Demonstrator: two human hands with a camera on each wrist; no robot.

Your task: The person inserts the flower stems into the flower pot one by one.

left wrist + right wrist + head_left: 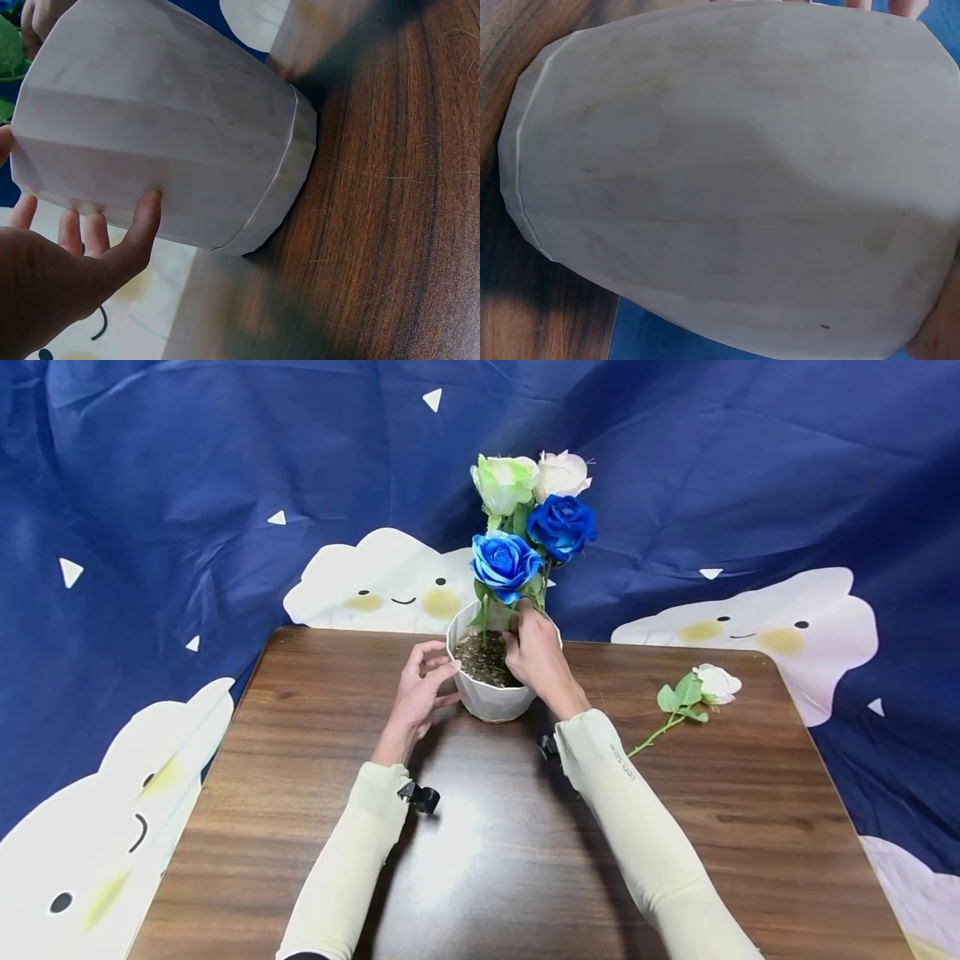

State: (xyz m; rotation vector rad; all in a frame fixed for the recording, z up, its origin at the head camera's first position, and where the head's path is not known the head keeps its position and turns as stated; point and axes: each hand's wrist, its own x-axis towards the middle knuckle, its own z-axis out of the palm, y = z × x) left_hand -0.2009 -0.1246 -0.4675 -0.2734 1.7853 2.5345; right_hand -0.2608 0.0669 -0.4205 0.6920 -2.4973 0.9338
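A white faceted flowerpot (495, 702) filled with dark soil (483, 662) stands at the table's far edge. My left hand (423, 689) rests its spread fingers against the pot's left side; in the left wrist view the fingertips (150, 206) touch the wall. Over the pot's right rim reaches my right hand (538, 653), its curled fingers pinching a rose stem low among the leaves, mostly hidden by the hand. Above it rise a light blue rose (505, 564), a dark blue rose (561, 529), a green-white rose (504, 483) and a pale pink rose (562, 475). The pot wall (727, 180) fills the right wrist view.
A white rose (717, 684) with a green leafy stem (656, 735) lies on the wooden table (480, 860), right of the pot, partly behind my right sleeve. Behind the table hangs a blue cloth (225, 468) with smiling clouds and white triangles.
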